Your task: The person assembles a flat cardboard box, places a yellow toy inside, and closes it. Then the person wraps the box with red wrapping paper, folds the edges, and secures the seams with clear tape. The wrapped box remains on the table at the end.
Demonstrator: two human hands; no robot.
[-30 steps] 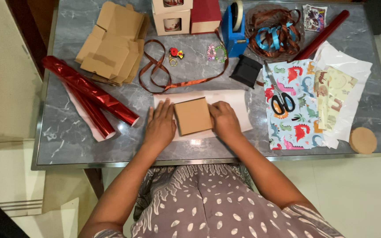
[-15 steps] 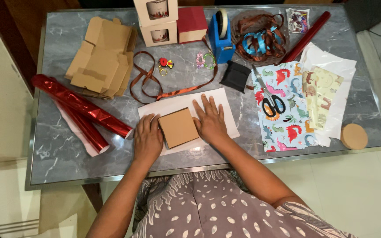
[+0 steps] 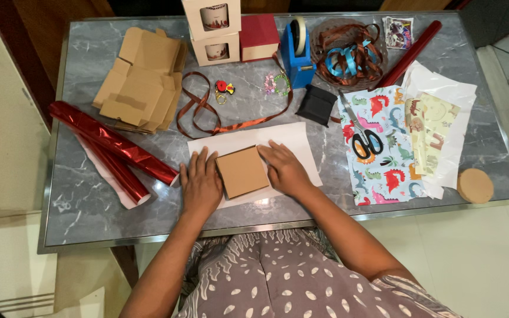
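Both hands lie flat and open, left hand (image 3: 200, 184) at the brown box's (image 3: 242, 171) nine o'clock, right hand (image 3: 284, 171) at three, touching its sides. It sits mid-sheet on white paper (image 3: 293, 138), nearly square, turned slightly counterclockwise; uneven pressing could skew it further

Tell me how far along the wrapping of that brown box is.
Early stage. Done: the brown box sits on the white sheet. In hand: the left hand and right hand lie flat on either side of it, touching its edges. Left: no side of the sheet is folded up, and the tape dispenser, scissors and ribbon lie apart, untouched.
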